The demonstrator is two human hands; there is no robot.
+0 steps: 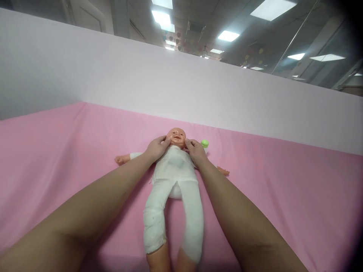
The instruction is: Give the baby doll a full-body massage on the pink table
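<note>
A baby doll (176, 166) with a hard plastic head and a white cloth body lies on its back, its head at the far end and its legs toward me. My left hand (157, 148) holds the side of the doll's head, thumb against the cheek. On the other side, my right hand (196, 151) has its thumb and fingertips pressed to the opposite cheek. Both hands' remaining fingers curl beside the neck and are partly hidden. The doll's arms stretch out sideways beneath my wrists.
Pink cloth (249, 189) covers the surface under the doll. Just right of my right hand stands a small thing with a light green top (204, 143), partly hidden. A white wall (181, 87) rises behind the far edge, with glass and ceiling lights above.
</note>
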